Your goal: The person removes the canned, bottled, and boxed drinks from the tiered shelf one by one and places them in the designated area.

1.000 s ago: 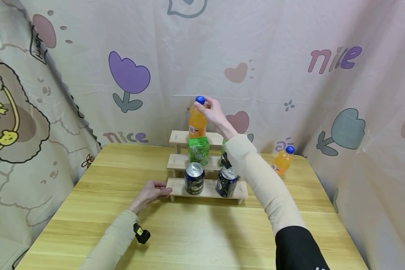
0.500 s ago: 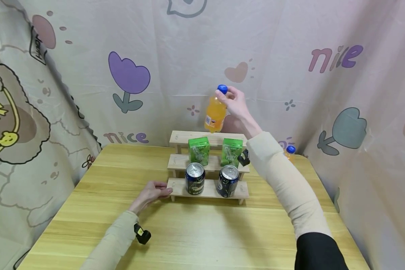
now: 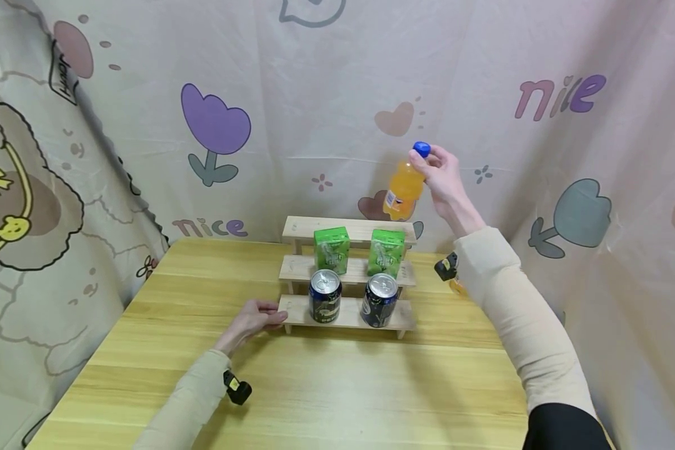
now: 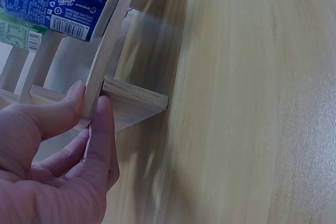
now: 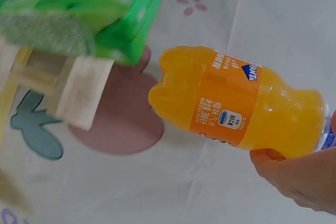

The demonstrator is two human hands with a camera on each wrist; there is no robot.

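Observation:
My right hand (image 3: 445,178) grips an orange soda bottle (image 3: 405,190) by its neck, just under the blue cap. The bottle hangs tilted in the air above the right end of the three-tier wooden shelf (image 3: 349,229), clear of the top board. In the right wrist view the orange soda bottle (image 5: 231,100) lies across the middle with its label showing. My left hand (image 3: 254,319) pinches the left end of the lowest board; in the left wrist view, thumb and fingers of the left hand (image 4: 58,161) close on the board's edge from both faces.
Two green drink cartons (image 3: 332,250) stand on the middle tier. Two dark soda cans (image 3: 324,297) stand on the lowest tier. A second orange bottle (image 3: 457,287) is mostly hidden behind the right sleeve. A patterned curtain (image 3: 292,94) hangs behind the wooden table (image 3: 214,269).
My right hand has lifted the orange soda bottle off the left part of the top tier and carried it right, tilting it. The left hand has stayed on the lowest board.

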